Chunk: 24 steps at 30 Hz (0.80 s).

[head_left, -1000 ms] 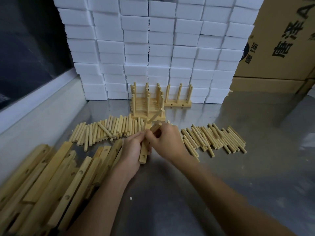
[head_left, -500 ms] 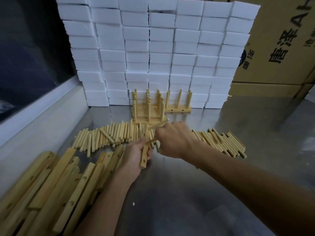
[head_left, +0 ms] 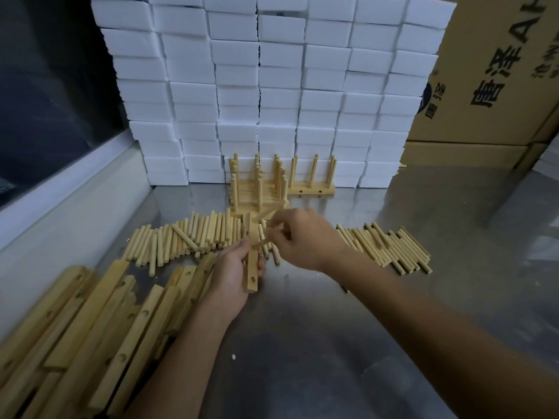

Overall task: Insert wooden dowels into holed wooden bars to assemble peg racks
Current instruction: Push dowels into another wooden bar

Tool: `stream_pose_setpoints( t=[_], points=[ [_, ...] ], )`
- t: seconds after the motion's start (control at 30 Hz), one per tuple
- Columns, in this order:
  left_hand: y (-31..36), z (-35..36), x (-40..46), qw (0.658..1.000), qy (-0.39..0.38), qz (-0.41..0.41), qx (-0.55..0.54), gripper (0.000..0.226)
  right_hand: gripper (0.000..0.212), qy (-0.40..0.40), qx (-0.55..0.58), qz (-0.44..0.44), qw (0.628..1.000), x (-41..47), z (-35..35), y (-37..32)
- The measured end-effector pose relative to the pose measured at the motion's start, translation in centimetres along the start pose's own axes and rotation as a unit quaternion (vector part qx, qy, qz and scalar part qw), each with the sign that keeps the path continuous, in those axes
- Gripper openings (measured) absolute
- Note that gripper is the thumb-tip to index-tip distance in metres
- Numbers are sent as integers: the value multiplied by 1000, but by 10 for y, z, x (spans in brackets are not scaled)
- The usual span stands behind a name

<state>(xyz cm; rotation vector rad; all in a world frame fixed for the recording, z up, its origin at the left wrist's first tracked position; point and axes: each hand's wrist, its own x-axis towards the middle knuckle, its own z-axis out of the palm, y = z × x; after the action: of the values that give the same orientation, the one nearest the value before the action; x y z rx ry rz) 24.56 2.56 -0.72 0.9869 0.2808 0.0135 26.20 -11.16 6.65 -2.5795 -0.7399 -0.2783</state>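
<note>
Table: bare metal table (head_left: 302, 343) carries everything; both forearms reach in from the near edge.
Bar pile: loose holed wooden bars (head_left: 90, 328) lie heaped at the near left, just left of the left wrist.
Left hand: the left hand (head_left: 233, 273) grips one holed bar (head_left: 252, 273) around its middle, fingers curled about it; the bar points away from the person, its near end sticking out below the palm with a hole showing.
Right hand: the right hand (head_left: 302, 237) sits just right of and beyond the left, pinching a dowel (head_left: 262, 243) whose tip meets the held bar by the left thumb; more dowels appear bunched in the same hand, one end poking out toward the far side.
Left dowels: a spread of loose dowels (head_left: 181, 240) lies beyond the left hand.
Right dowels: a second spread (head_left: 390, 249) lies right of the right hand.
Finished racks: assembled peg racks (head_left: 260, 189) stand upright beyond both hands.
Backdrop: stacked white boxes (head_left: 272, 86) rise behind the racks; a printed cardboard carton (head_left: 499, 71) stands at far right.
</note>
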Motion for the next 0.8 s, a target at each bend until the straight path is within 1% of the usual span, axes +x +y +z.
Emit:
stream_pose_setpoints(
  t=[0.07,0.1,0.13,0.17,0.23,0.3,0.37,0.4,0.43,0.5,0.53,0.6,0.67,0.8],
  points=[
    [2,-1,0,1000,4,-11,-17,27,34,52,106,-17,993,-7,-3,3],
    [2,-2,0,1000,5,-16,-22,28,33,87,156,-16,984,-12,-3,5],
    [3,-2,0,999,2,-20,-26,28,35,122,188,-3,975,-16,-2,8],
    [3,-3,0,999,0,-22,-30,28,37,147,195,22,969,-20,1,13],
    [3,-5,0,999,-7,-24,-34,29,37,174,148,88,970,-27,11,25],
    [3,-5,-1,999,-17,-25,-37,30,30,183,94,136,969,-35,24,35],
    [3,-5,-1,998,-21,-31,-40,33,21,152,64,161,973,-41,38,37],
    [4,-5,-1,998,-22,-34,-41,34,22,127,51,171,976,-43,45,35],
    [4,-5,-1,998,-23,-36,-43,34,28,106,36,181,977,-44,51,32],
    [4,-4,-1,998,-21,-38,-48,35,40,84,3,196,977,-41,61,27],
    [4,-4,-2,998,-19,-38,-50,35,41,82,-12,202,976,-38,65,24],
    [5,-3,-2,998,-16,-35,-52,34,35,84,-34,213,973,-33,70,19],
    [6,-2,-2,998,-15,-34,-50,35,34,93,-51,214,971,-30,73,18],
    [6,-2,-2,998,-17,-37,-48,36,28,123,-31,204,971,-32,75,22]
  ],
)
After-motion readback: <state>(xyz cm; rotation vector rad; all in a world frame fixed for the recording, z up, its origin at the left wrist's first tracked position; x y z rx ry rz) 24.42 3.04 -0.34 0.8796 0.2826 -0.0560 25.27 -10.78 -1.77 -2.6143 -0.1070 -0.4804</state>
